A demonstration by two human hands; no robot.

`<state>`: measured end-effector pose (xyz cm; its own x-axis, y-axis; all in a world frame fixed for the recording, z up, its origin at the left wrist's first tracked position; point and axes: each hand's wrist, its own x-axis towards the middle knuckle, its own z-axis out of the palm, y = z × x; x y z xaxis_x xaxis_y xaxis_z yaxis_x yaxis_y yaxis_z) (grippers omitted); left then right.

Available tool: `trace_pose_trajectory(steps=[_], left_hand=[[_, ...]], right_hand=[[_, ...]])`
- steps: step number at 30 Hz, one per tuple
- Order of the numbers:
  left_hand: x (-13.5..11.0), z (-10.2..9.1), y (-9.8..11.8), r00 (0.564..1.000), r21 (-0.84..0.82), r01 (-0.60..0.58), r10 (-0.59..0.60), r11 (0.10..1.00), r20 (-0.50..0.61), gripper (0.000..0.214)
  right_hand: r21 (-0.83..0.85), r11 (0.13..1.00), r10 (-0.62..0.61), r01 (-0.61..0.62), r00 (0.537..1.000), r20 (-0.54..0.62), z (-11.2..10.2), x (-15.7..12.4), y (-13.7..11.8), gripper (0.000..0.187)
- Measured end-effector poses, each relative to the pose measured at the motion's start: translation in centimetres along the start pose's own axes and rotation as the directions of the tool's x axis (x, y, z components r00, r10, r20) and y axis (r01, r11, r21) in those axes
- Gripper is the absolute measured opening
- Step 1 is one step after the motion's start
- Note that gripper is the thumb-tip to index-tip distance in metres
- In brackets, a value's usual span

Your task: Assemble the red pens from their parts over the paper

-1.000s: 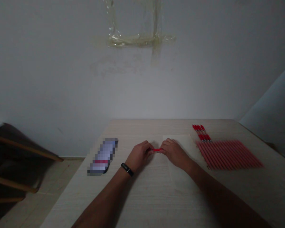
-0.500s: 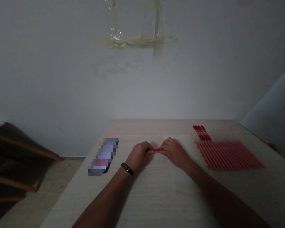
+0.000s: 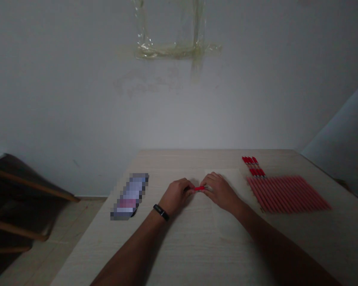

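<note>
My left hand (image 3: 179,193) is closed, its thumb and fingers pinching one end of a small red pen (image 3: 199,188). My right hand (image 3: 219,190) is closed around the other end, where a short pale tip shows between the fingers. The pen lies roughly level between the two hands, just above the table (image 3: 179,246). Much of it is hidden by my fingers. To the right of my right hand lie several red-and-clear pens (image 3: 253,166) side by side. Below them a long row of slim pinkish-red sticks (image 3: 289,194) lies close together.
A phone (image 3: 129,196) with a blurred-out screen lies on the left of the table. A pale sheet (image 3: 229,222) lies under my right forearm. Behind the table stands a wall (image 3: 214,111) with clear tape on it. Dark furniture (image 3: 14,190) stands at the left.
The pen and my left hand have shifted very slightly to the right. More of the pen's pale end shows by my right fingers. The phone and the laid-out rows stay put.
</note>
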<state>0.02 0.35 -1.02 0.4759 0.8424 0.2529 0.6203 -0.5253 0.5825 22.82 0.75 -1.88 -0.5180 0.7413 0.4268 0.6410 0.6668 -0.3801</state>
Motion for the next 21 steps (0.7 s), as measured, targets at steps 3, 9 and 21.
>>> trace_pose_trajectory(steps=[3,9,21], left_hand=[[-0.04,0.05,-0.08,0.999,0.016,0.003,-0.003,1.000,-0.037,0.013],[0.03,-0.10,-0.10,0.999,0.025,-0.012,0.013,1.000,-0.045,0.010],[-0.07,-0.23,0.39,0.999,0.045,-0.009,0.011,0.999,-0.049,0.015]], right_hand=[[0.026,1.000,0.015,-0.015,1.000,0.001,-0.05,-0.10,0.16,0.017],[0.053,0.999,-0.001,0.000,1.000,0.006,-0.05,-0.09,0.41,0.012],[0.081,0.997,0.001,0.000,1.000,-0.014,-0.06,-0.08,0.36,0.011]])
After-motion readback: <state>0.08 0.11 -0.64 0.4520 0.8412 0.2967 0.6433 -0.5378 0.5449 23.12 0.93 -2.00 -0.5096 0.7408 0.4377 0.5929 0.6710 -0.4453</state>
